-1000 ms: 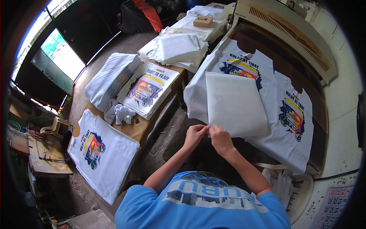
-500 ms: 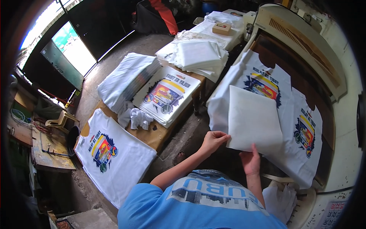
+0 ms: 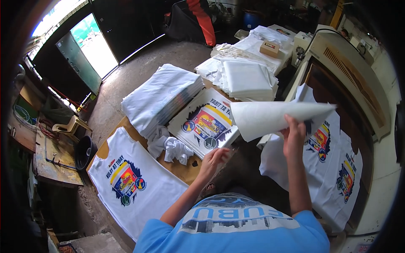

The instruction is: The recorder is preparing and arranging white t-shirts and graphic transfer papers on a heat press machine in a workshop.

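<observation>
My right hand [image 3: 292, 133] pinches a blank white sheet [image 3: 270, 120] by its lower edge; the sheet is lifted and curls to a point on its right. My left hand [image 3: 214, 163] is apart from the sheet, in front of a stack of printed white sheets [image 3: 236, 134]. Its fingers are drawn together, and a thin see-through sliver shows at their tips, too faint to name. Beyond the right hand, white shirts with colourful prints [image 3: 276, 158] lie over the heat press bed, partly hidden by the sheet and arm.
A printed white shirt [image 3: 145, 206] lies at the left end of the brown table. Behind it are a folded shirt stack [image 3: 158, 95] and a crumpled white cloth [image 3: 177, 150]. Folded white sheets [image 3: 247, 78] and a small cardboard box [image 3: 269, 48] sit farther back. The press's upper housing [image 3: 350, 80] rises at right.
The white sheet has come up off the printed shirts and swung left, carried by my right hand. My left hand has let go of its corner and moved left. The view has shifted too.
</observation>
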Action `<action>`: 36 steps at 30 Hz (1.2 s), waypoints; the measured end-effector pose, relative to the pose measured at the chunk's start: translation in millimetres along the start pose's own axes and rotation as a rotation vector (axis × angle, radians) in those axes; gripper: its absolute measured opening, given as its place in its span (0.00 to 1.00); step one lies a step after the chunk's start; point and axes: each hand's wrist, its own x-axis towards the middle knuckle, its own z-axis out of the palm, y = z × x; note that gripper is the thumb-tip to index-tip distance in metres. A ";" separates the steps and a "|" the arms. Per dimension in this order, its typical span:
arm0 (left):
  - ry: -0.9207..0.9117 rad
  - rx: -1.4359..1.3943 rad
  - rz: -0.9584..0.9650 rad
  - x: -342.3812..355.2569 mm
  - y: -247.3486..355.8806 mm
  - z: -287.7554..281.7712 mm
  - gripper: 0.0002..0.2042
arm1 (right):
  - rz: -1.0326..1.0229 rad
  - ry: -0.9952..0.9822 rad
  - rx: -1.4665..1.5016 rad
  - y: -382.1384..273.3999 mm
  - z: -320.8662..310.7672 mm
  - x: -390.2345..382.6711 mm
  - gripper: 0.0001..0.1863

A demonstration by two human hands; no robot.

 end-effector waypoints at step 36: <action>0.689 0.863 -1.365 12.5 -152.1 -153.0 0.66 | 0.586 0.424 0.008 410.9 -38.5 395.1 0.16</action>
